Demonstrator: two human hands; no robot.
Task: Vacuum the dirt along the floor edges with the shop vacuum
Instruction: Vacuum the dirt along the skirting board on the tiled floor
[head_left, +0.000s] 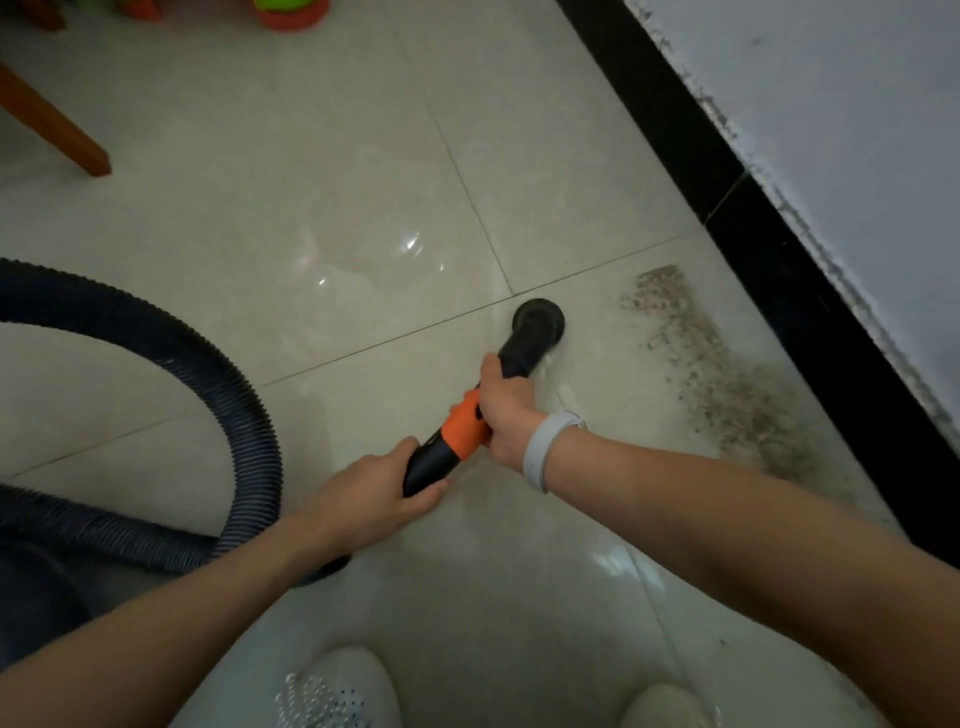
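Observation:
Both my hands hold the vacuum's black wand with an orange collar. My right hand grips it just ahead of the collar; my left hand grips the rear end where the ribbed hose joins. The round black nozzle points down at the pale tile floor, left of the dirt. A streak of brownish dirt runs along the floor beside the black baseboard. The dark ribbed hose loops off to the left.
A white wall rises behind the baseboard on the right. A wooden furniture leg stands at upper left, and colourful toys lie at the top edge. My white shoes show at the bottom. The vacuum's dark body sits at lower left.

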